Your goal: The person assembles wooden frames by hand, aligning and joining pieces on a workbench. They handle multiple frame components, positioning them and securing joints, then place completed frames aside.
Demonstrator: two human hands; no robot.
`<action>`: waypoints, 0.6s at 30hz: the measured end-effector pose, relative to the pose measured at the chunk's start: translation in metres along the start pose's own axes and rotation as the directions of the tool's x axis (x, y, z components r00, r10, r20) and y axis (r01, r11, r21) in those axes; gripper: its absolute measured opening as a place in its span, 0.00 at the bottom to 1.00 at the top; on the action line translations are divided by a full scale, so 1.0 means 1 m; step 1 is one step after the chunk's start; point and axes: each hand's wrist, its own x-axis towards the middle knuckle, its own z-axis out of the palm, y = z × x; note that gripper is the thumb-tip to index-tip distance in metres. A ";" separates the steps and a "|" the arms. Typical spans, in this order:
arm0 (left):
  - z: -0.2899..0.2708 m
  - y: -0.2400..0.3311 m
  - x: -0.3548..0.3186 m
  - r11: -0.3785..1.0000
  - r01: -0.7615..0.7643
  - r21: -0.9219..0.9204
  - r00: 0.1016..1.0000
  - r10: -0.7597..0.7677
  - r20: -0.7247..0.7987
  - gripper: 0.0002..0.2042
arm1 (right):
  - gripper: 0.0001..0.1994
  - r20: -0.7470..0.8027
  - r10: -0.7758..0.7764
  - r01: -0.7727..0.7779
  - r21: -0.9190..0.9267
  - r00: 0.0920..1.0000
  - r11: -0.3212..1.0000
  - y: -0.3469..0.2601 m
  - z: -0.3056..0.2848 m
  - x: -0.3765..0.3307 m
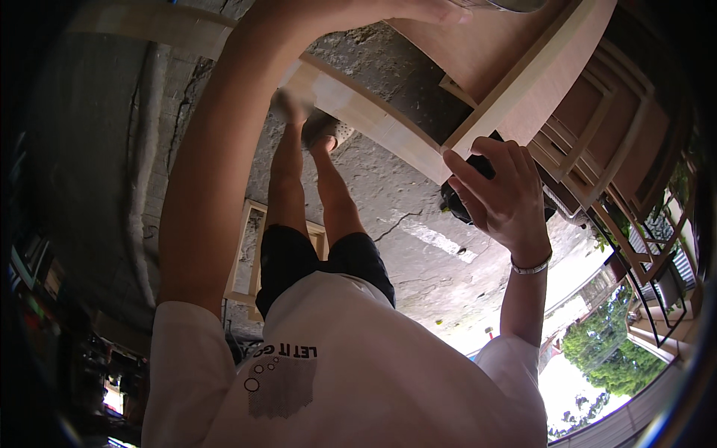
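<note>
My left arm reaches up across the view, and my left hand (437,10) is cut by the top edge. Its thumb lies along a shiny, round-edged thing (515,4), mostly out of frame; the hand seems closed on it. My right hand (502,183), with a metal band at the wrist, has its fingers bent around a black thing (482,166) whose kind I cannot make out. The fingertips are right beside the corner of a pale wooden panel piece (515,97). A long wooden board (366,101) meets that corner from the left.
Several wooden frames (597,142) lean together at the right. A small wooden frame (240,257) stands by my legs. Cracked concrete floor (403,201) spreads underneath, with a pale pipe-like ridge (146,164) on the left. A tree (616,343) shows outside at the lower right.
</note>
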 end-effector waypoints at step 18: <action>0.002 -0.002 -0.003 0.996 -0.037 0.087 0.999 0.036 0.005 0.55 | 0.17 0.006 0.001 -0.001 0.026 1.000 1.000 0.004 0.005 0.001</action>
